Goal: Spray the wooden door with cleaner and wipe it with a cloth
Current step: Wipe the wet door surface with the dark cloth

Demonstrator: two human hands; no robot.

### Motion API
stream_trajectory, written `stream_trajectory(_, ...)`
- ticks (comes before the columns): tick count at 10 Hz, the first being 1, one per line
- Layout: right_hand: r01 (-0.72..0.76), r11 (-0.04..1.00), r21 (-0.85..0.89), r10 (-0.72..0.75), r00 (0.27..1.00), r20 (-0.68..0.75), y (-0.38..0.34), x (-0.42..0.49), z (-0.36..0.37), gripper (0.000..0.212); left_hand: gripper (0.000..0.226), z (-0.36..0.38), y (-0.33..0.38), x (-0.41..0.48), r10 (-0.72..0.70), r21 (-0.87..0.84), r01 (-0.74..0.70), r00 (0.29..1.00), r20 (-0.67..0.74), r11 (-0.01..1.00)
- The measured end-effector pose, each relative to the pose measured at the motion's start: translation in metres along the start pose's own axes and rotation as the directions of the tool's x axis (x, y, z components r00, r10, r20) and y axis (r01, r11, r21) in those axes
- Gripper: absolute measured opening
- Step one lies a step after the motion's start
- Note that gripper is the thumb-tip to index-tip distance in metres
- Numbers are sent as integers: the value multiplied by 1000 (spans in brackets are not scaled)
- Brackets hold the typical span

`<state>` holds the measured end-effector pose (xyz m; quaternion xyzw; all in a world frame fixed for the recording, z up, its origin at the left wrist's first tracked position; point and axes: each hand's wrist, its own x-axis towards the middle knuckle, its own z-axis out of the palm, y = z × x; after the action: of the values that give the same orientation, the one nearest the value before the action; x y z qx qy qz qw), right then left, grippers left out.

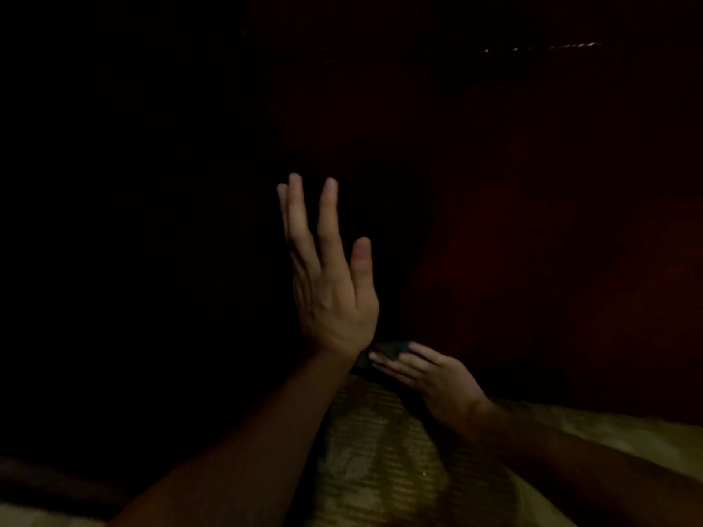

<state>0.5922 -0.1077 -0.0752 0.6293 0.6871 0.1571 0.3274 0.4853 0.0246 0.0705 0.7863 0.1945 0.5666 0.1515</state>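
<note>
The left hand point(334, 294) was raised, fingers straight and spread, before the dark door point(551, 241). The right hand point(437, 378) lay lower, fingers straight over a small dark thing point(388, 349), too dim to identify.

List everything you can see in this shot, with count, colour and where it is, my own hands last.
wooden door: one, dark reddish brown, fills the background, mostly in shadow
bright specks: one thin row, white, upper right
striped fabric: one, olive, bottom centre to right
dark object: one, blackish, at the right fingertips; too dim to identify
left hand: one, centre, raised, fingers straight
right hand: one, lower centre-right, fingers at the dark object; grip unclear
</note>
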Motion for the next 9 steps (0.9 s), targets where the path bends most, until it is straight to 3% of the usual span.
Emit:
stream_trajectory(1,61,995,83,-74,983,167,-13,-4,25,72,52,1,2,-2,3,40,-4,999,36,999)
stream_trajectory(2,22,996,82,-30,994,109,3,1,3,76,54,0,14,11,-26,-9,26,1000,6,1000)
stream_trajectory(3,-50,982,180,97,961,-259,55,10,-58,72,57,-1,32,32,-90,-105,82,993,-72,991)
stream_trajectory(4,-283,930,236,361,566,-741,114,15,-145,58,56,-5,55,55,-155,-174,124,972,-178,977)
stream_trajectory(5,-524,829,194,477,482,-735,151,30,-197,54,54,-8,71,72,-177,-218,122,951,-254,968)
stream_trajectory(7,-522,808,275,507,375,-776,123,34,-166,66,55,-15,64,78,-124,-227,76,970,-207,971)
stream_trajectory(8,-343,930,131,349,715,-606,81,24,-124,43,53,-12,59,74,-83,-175,55,984,-156,983)
stream_trajectory(9,-140,956,-260,67,961,-270,38,15,-39,64,49,-5,48,72,-32,-82,25,995,-93,996)
